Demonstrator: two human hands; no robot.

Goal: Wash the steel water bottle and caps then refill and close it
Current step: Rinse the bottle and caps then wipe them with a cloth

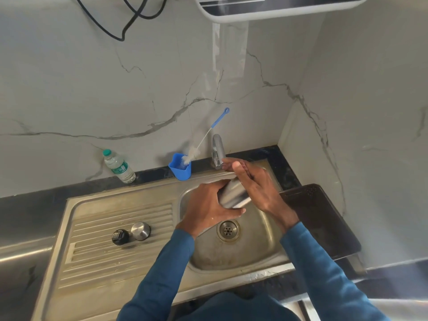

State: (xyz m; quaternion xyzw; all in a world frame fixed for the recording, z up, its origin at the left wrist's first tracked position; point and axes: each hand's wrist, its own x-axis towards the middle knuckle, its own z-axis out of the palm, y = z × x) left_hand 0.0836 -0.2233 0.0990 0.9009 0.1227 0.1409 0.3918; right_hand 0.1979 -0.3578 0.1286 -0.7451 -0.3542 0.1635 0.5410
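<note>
Both hands grip steel bottle [234, 193] over sink [266, 230]: left hand [208, 205] base, right hand [252, 181] neck, probably under tap [217, 150]. 2 caps [130, 234] parked on drainboard.

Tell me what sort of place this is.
Most likely a small home kitchen wash area. A steel sink with a ribbed drainboard is set in a dark counter under a tap, a bottle brush stands in a blue cup, and a wall-mounted appliance, perhaps a water heater, hangs above.
</note>
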